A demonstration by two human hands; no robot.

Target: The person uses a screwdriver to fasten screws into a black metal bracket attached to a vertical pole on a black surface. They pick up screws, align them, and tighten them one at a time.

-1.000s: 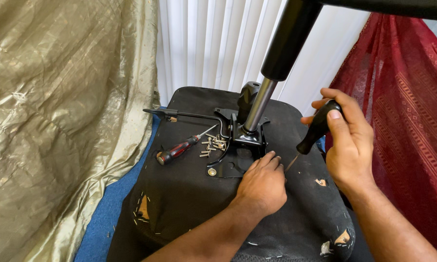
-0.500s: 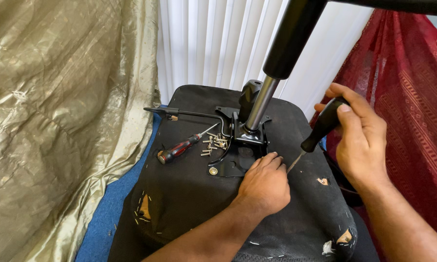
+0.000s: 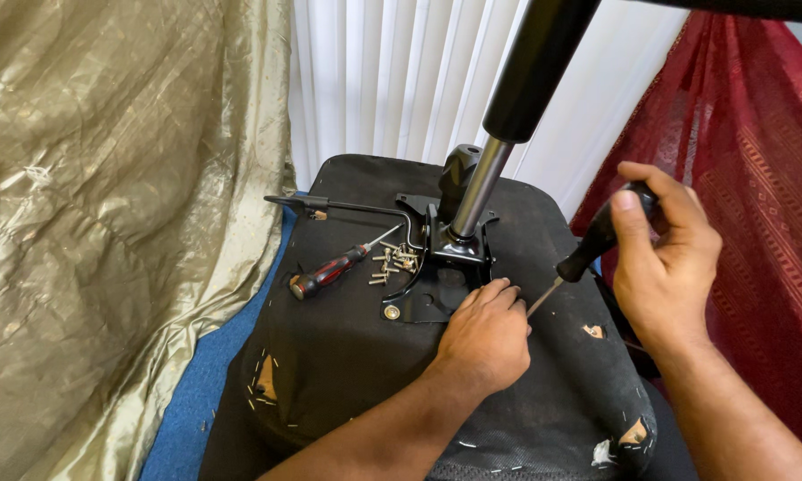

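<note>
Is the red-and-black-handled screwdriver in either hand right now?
No: the red-and-black-handled screwdriver lies loose on the black chair underside, while the right hand grips a black-handled screwdriver.

Left hand [image 3: 483, 337] lies palm-down, fingers curled toward twelve o'clock; right hand [image 3: 664, 252], at three o'clock, is raised, fist clenched.

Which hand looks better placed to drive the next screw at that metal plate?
Probably the right hand: it holds the black-handled screwdriver, tip aimed at the plate. The left hand rests empty beside it.

Two bare forearms, left hand [image 3: 483, 337] and right hand [image 3: 664, 258] ungloved, no sleeves, short-nailed fingers [image 3: 499, 289].
</note>
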